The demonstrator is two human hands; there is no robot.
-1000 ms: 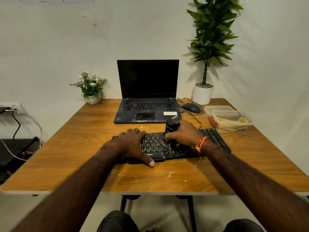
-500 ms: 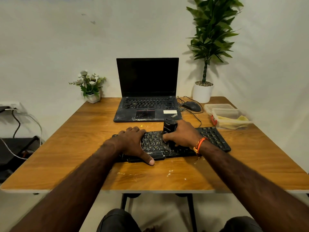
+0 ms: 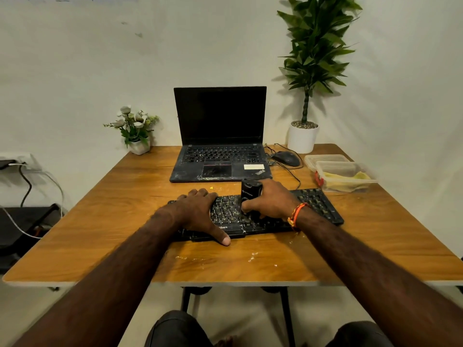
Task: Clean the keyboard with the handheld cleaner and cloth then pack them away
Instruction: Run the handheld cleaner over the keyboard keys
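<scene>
Currently the right hand (image 3: 271, 202) grips the handheld cleaner (image 3: 250, 196) upright on mid-keyboard (image 3: 315, 204); the left hand (image 3: 198, 212) lies flat, steadying its left end. Pressing hard could pop keys or scatter crumbs; the cloth (image 3: 347, 180) sits boxed far right.

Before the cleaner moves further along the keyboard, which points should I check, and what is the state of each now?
1. Right hand grips the handheld cleaner: ok.
2. Cleaner nozzle touches the keyboard: cannot tell, the fingers hide the tip.
3. Left hand rests flat on the keyboard's left part, steadying it: ok.
4. Keys right of the cleaner are free of obstacles: ok.
5. Crumbs lie on the table in front of the keyboard: not ok.
6. Yellow cloth lies ready in the plastic container: ok.
</scene>
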